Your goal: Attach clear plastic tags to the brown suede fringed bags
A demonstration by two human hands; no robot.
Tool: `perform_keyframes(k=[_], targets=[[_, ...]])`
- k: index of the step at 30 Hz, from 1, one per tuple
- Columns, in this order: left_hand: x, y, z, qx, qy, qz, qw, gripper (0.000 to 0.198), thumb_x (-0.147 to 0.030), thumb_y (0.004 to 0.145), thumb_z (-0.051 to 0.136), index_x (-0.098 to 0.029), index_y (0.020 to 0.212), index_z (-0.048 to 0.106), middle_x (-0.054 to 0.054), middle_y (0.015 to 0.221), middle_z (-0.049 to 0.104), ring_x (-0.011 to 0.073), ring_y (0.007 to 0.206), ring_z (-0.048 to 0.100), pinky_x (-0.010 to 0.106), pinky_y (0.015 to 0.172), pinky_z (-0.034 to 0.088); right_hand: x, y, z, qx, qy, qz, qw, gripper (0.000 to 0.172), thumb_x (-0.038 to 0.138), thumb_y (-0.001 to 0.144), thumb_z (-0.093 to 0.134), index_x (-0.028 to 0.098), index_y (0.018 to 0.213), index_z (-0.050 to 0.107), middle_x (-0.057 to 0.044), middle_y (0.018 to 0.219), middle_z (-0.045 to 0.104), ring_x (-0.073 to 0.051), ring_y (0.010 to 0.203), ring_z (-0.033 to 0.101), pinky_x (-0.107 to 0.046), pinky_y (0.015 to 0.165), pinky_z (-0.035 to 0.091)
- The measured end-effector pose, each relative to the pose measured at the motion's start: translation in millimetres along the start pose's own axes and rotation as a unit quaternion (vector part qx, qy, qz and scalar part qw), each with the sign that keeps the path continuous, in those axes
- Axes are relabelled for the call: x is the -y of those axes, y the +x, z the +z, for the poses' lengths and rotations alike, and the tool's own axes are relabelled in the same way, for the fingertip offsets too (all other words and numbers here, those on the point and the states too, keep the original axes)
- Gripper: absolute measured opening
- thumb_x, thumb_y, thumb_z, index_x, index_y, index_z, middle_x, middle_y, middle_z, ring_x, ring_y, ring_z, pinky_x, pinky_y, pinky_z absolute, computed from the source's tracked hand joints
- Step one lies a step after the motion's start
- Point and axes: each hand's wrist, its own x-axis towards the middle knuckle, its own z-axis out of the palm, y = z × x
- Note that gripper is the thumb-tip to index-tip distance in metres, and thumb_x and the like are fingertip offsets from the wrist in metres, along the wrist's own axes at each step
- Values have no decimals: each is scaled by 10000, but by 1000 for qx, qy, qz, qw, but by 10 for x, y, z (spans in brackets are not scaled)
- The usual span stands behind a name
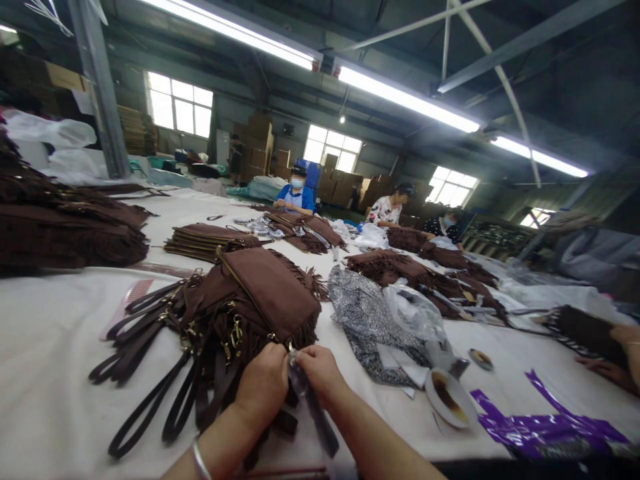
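Observation:
A brown fringed pouch (275,287) with a gold zipper lies on top of a pile of similar pouches, their wrist straps (150,407) fanned out to the left. At its near edge, my left hand (265,377) is closed, fingertips pinched by a small metal clasp. My right hand (320,373) is closed beside it, thumb and fingers pinching the upper end of a dark wrist strap (315,417). The strap hangs down between my forearms and seems partly wrapped in clear plastic. My fingers hide the exact grip point.
Stacked brown pouches (210,241) lie behind, and a larger heap (70,227) sits left. Right are grey speckled cloth (370,320), a white tape roll (450,398) and a purple bag (550,427). A co-worker's hand (625,337) is at far right; several people sit across the table.

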Motion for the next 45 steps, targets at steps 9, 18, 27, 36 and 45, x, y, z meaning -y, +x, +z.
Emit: perform_keyframes(k=[9,18,27,36,45], targets=[[81,94,14,-61,168,36,983,298,-246,941,350,-201,765,586,70,782,608,197,686,602,274,562,362,47,110,177,53,136,9,989,199,296,599,693,130,598,585,36,459,499,-84,435,436,-213,439,327],[107,-218,-2,46,-201,-90,974,350,-447,900,438,-203,685,567,25,630,629,180,621,596,267,600,387,30,319,173,52,264,53,962,234,200,532,761,136,635,561,26,494,550,-89,434,485,-206,443,379],[-39,-368,285,178,-560,-259,767,551,-633,645,694,-155,910,625,72,878,664,227,854,625,295,677,490,70,301,236,29,281,68,957,219,206,678,696,163,579,505,35,425,515,-86,376,451,-199,404,347],[-264,-420,211,167,-691,-301,636,429,-438,681,754,-163,960,579,24,746,613,173,707,623,276,618,491,125,311,158,29,242,76,967,185,224,699,646,171,607,494,29,469,531,-113,416,492,-229,445,399],[-156,-477,165,217,-672,-317,633,508,-664,691,640,-212,869,491,-104,576,366,31,397,236,173,372,267,131,311,126,7,84,6,996,243,362,729,610,194,615,477,54,446,492,-95,368,405,-218,401,315]])
